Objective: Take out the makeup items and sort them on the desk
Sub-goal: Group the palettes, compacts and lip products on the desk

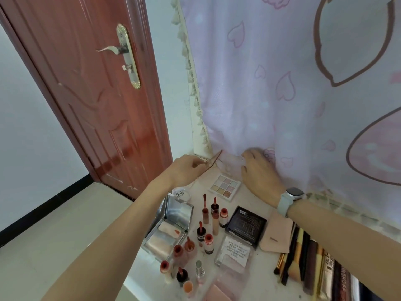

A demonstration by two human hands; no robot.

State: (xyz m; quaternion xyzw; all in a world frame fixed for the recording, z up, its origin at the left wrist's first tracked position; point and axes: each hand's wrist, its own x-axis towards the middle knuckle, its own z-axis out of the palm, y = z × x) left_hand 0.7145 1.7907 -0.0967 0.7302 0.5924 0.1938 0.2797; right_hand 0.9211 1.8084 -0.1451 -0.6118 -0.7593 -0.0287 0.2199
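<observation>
My left hand (187, 168) pinches a thin translucent brown lid or flat case (213, 160) at the desk's far corner, tilted up on edge. My right hand (259, 173), with a watch on the wrist, reaches to the curtain's foot, fingers relaxed and touching the fabric; whether it holds anything is hidden. On the white desk (264, 276) lie a pastel eyeshadow palette (225, 186), an open mirrored compact (171, 228), a black palette (246, 227), several lip glosses (213, 216) and a clear case (235, 252).
A pink pouch (275, 233) and a row of brushes and pencils (312, 263) lie at the right. A pink heart-print curtain (282, 94) hangs behind the desk. A red-brown door (93, 94) stands at the left, with tiled floor below the desk's left edge.
</observation>
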